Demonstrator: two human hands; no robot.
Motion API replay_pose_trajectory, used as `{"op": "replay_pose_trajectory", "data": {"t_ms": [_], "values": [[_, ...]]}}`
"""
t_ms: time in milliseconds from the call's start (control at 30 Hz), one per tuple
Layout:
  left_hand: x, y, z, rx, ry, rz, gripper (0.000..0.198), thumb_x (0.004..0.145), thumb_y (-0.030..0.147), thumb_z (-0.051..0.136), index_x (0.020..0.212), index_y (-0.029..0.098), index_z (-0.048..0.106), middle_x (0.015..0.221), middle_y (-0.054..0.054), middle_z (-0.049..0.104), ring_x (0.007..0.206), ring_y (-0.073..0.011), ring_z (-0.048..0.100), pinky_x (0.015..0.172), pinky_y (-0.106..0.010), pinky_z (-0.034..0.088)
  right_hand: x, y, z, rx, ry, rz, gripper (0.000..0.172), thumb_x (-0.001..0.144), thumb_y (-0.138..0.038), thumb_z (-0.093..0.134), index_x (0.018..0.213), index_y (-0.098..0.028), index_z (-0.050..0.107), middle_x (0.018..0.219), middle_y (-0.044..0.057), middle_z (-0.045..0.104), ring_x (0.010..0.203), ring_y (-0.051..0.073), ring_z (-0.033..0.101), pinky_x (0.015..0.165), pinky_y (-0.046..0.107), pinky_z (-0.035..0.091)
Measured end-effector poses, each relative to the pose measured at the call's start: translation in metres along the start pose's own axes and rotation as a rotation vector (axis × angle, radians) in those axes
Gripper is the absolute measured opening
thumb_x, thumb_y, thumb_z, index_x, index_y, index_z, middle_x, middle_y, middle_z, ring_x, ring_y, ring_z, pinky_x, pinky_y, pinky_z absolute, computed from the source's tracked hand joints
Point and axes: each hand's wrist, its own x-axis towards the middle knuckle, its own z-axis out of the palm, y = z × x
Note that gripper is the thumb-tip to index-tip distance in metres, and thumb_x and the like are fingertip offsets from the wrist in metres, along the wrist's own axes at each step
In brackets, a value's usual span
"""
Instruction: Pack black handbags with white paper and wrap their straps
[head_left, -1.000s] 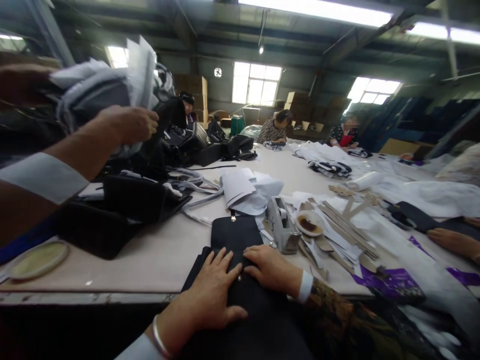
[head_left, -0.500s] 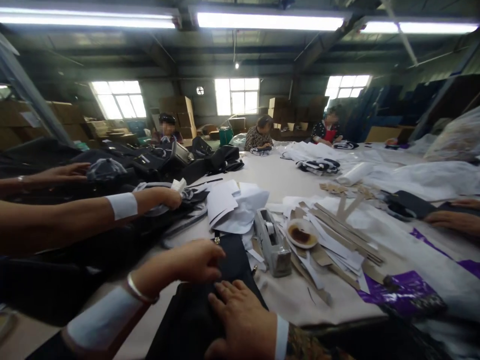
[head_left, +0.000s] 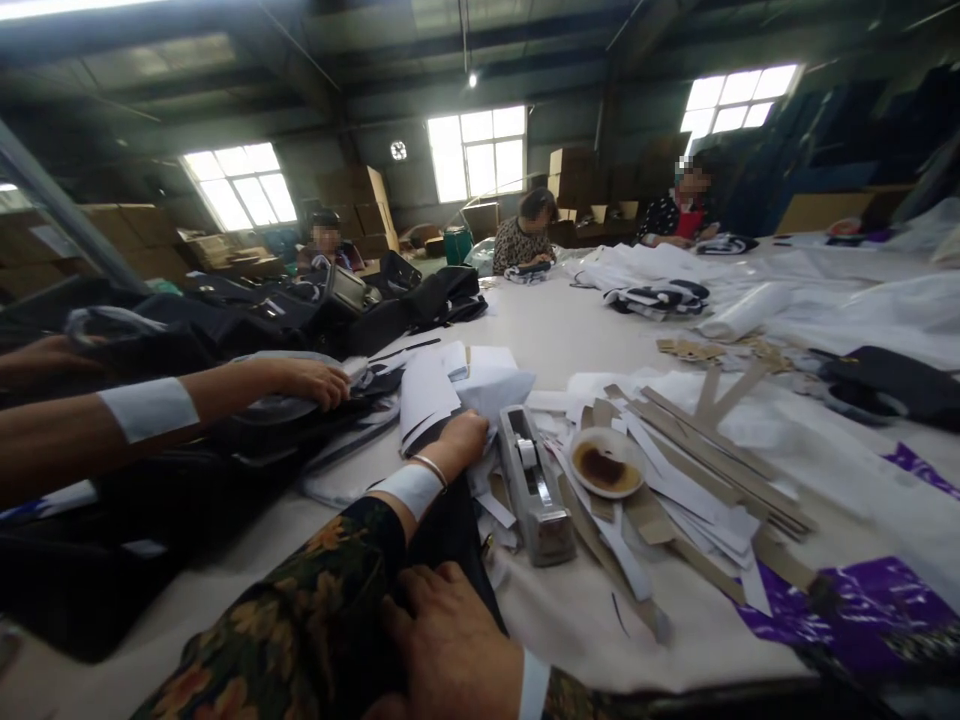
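My left hand (head_left: 463, 442), with a bangle and a white wrist band, is stretched forward to the edge of the white paper sheets (head_left: 427, 395). Its fingers look curled in, and what they hold, if anything, is hidden. Spread over the black bag-like piece (head_left: 454, 530) in front of me lies my right hand (head_left: 450, 635), its fingers apart. My left forearm covers much of this black piece. Just right of my left hand stands a grey tape dispenser (head_left: 534, 490).
At left, a co-worker's hand (head_left: 315, 382) reaches over piled black bags (head_left: 247, 310). A dish with brown liquid (head_left: 607, 463) stands among paper strips (head_left: 697, 500). A purple plastic bag (head_left: 862, 610) lies at right. Several people sit across the table (head_left: 547, 330).
My left hand has moved forward from the black piece to the white sheets. My right hand stays on the black piece. A co-worker's hand at far right has left the view.
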Motion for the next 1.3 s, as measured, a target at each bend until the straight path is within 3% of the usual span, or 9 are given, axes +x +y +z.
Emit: {"op": "replay_pose_trajectory", "data": {"t_ms": [200,367,567,767,933,1300], "values": [[0.006,0.001,0.003,-0.035,0.012,-0.025,0.020,0.094,0.032,0.065,0.100,0.014,0.068,0.108,-0.008,0.070,0.098,-0.0208,0.067,0.089,-0.042,0.055,0.002,0.001,-0.009,0.040,-0.039,0.019,0.099,0.078,-0.085,0.048,0.147,-0.014,0.051,0.147,0.024,0.049,0.139,0.041,0.041,0.119,0.060,0.023],[0.009,-0.009,-0.001,-0.150,0.063,-0.096,0.010,0.085,0.022,0.067,0.088,0.015,0.075,0.092,-0.009,0.075,0.084,-0.0177,0.069,0.079,-0.029,0.054,0.002,0.001,-0.011,0.083,-0.068,0.037,0.097,0.082,-0.083,0.045,0.150,-0.014,0.046,0.153,0.025,0.041,0.144,0.042,0.034,0.120,0.060,0.018],[0.010,-0.025,-0.004,-0.275,0.116,-0.141,0.013,0.085,0.020,0.064,0.090,0.013,0.074,0.083,-0.005,0.075,0.076,-0.0159,0.068,0.073,-0.028,0.054,0.000,0.001,-0.007,0.097,-0.083,0.042,0.090,0.085,-0.075,0.053,0.150,-0.014,0.045,0.156,0.025,0.038,0.147,0.041,0.029,0.121,0.060,0.016],[-0.007,-0.025,-0.006,-0.344,0.111,-0.027,0.025,0.087,0.023,0.057,0.101,0.016,0.076,0.087,-0.003,0.077,0.077,-0.0142,0.069,0.070,-0.020,0.051,-0.002,-0.001,-0.010,0.065,-0.018,0.013,0.085,0.088,-0.074,0.048,0.148,-0.013,0.049,0.155,0.025,0.040,0.146,0.039,0.032,0.120,0.060,0.020],[-0.028,-0.021,0.003,-0.307,0.036,0.093,0.027,0.075,0.029,0.075,0.100,0.020,0.078,0.093,-0.004,0.076,0.078,-0.0174,0.067,0.072,-0.023,0.050,-0.003,-0.003,-0.011,0.030,-0.006,0.008,0.081,0.090,-0.071,0.049,0.148,-0.014,0.048,0.155,0.023,0.039,0.146,0.038,0.033,0.119,0.059,0.022],[-0.031,-0.023,0.020,-0.284,0.050,0.109,0.019,0.081,0.022,0.065,0.092,0.018,0.080,0.092,-0.007,0.076,0.083,-0.0200,0.067,0.078,-0.026,0.050,-0.004,-0.006,-0.009,-0.049,0.019,0.001,0.078,0.089,-0.068,0.054,0.145,-0.014,0.051,0.151,0.022,0.045,0.143,0.036,0.037,0.118,0.056,0.025]]}}
